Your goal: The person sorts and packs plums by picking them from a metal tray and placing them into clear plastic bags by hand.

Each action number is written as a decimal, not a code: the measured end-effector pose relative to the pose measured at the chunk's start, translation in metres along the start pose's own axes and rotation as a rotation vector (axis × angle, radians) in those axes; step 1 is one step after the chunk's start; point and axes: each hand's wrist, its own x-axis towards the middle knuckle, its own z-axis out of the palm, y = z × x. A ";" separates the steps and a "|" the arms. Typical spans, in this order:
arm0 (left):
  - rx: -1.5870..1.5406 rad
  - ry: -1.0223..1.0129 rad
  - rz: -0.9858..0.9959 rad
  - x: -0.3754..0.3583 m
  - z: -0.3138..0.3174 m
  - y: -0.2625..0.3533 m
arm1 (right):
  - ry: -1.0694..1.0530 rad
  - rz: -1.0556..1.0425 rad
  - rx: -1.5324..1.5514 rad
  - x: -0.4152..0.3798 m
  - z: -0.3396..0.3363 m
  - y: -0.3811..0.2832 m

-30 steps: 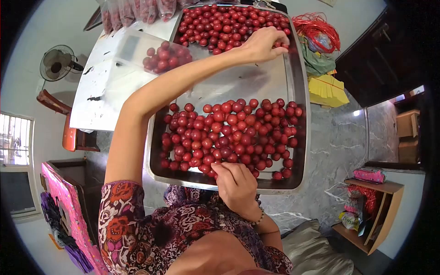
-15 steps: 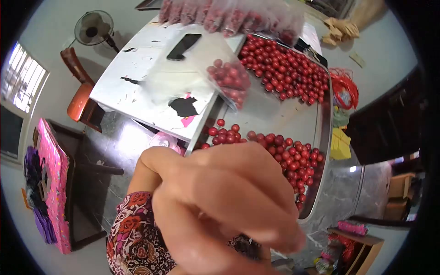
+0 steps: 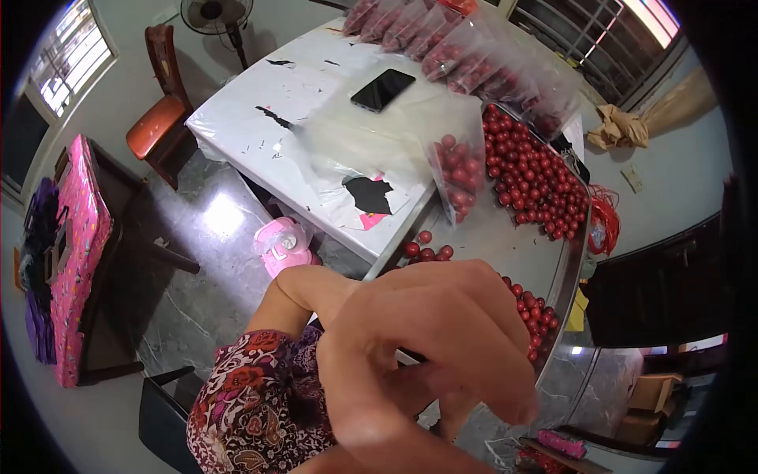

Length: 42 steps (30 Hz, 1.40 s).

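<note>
Head camera view shows the bare left hand raised large and blurred before the lens, fingers curled over and lying close together; whether the thumb meets them, or anything is gripped, I cannot tell. Just beyond the hand is the shallow rectangular silver metal tray, partly covered by it, with round dark-red fruits heaped at the far end and more showing on either side of the knuckles. Past the hand's upper edge, a clear plastic bag holding red fruits leans over the tray's near left rim. Farther off stand filled clear plastic bags in a row, and left of them a black rectangular phone lies on the white-covered table. To the hand's left, below the table, sits a pink plastic object. The right hand is hidden behind the left one
</note>
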 end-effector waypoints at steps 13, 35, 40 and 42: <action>0.065 0.330 -0.188 0.005 -0.026 0.077 | -0.033 -0.014 -0.070 0.000 0.000 -0.006; 0.636 0.520 -0.903 -0.191 -0.064 0.034 | -0.021 -0.092 -0.208 -0.007 0.005 0.002; 0.527 0.531 -0.920 -0.209 -0.047 0.023 | -0.014 -0.070 -0.190 -0.007 0.006 0.001; 0.423 0.535 -0.937 -0.220 -0.042 0.015 | -0.014 -0.076 -0.169 -0.007 0.007 -0.001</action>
